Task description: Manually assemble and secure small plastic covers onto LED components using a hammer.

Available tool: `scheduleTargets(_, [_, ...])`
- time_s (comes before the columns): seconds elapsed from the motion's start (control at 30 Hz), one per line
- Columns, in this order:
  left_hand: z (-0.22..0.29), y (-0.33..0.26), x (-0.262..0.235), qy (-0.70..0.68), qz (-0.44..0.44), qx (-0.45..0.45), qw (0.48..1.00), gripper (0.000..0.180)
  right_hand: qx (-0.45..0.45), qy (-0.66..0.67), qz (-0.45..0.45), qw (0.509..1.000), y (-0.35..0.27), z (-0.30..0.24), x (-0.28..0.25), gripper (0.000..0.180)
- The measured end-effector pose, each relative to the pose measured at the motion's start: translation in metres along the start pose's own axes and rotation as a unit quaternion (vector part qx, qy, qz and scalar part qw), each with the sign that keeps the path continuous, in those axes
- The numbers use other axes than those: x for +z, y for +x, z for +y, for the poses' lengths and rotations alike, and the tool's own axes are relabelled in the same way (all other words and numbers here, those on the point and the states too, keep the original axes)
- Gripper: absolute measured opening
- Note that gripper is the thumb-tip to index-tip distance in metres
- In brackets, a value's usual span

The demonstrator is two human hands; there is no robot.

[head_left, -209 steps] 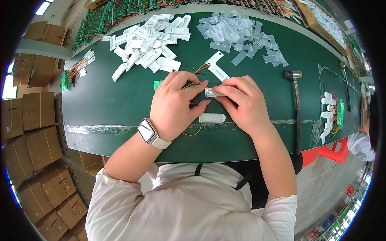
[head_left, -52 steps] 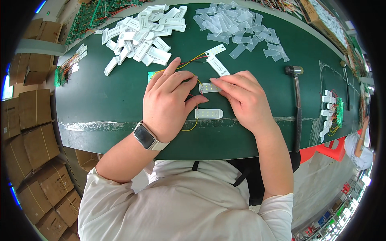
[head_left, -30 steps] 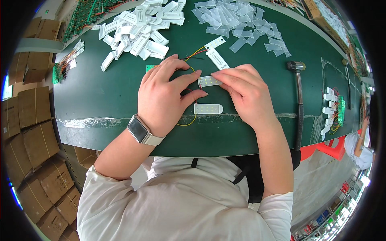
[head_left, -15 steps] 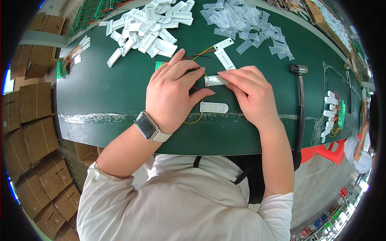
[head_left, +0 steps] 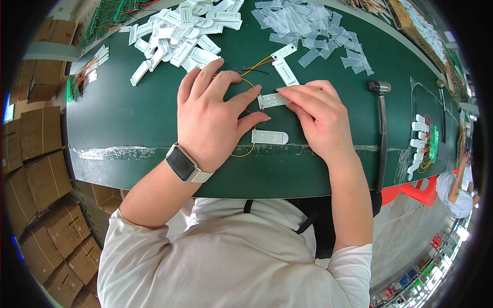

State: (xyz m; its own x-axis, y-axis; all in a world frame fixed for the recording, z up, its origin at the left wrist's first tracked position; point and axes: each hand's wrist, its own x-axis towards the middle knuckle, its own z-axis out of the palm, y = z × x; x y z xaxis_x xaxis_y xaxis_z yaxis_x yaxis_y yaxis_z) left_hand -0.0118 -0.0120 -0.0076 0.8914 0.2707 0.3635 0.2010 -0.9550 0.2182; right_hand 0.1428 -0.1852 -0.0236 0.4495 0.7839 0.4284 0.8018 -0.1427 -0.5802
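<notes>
My right hand point(head_left: 321, 110) pinches the right end of a small white LED board point(head_left: 272, 100) between thumb and fingers. My left hand point(head_left: 210, 108) is spread over the table, its index fingertip by the board's left end and its thumb below that end, the two well apart. Closer to me lies a second LED board point(head_left: 269, 136) with a rounded end and a yellow wire. Beyond my right fingertips is a white plastic casing point(head_left: 285, 72), and a third LED board point(head_left: 284, 52) with red and yellow wires touches its far end. My left hand hides where those wires lead.
White casings point(head_left: 186, 51) are heaped at the back left, thin clear plastic pieces point(head_left: 309, 31) at the back right. A hammer point(head_left: 381, 88) lies right of my right hand. Past it are wired white units point(head_left: 418, 145) with a green circuit board point(head_left: 434, 143). Cardboard boxes point(head_left: 43, 133) stand left.
My left hand has shifted slightly left and its fingers have spread wider. The right hand keeps its pinch on the LED board. The whole view has shifted slightly.
</notes>
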Motion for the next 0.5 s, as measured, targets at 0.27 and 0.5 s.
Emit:
scheduleTargets(0.27, [0.0031, -0.0025, -0.0005, 0.027, -0.003, -0.02, 0.999, 0.05, -0.011, -0.009, 0.001, 1.0, -0.0016, 0.0004, 0.0021, 0.033])
scheduleTargets(0.5, [0.001, 0.0034, 0.0006, -0.021, 0.008, 0.01, 1.0, 0.052, -0.032, -0.007, -0.004, 0.999, -0.0008, -0.0002, 0.0013, 0.027])
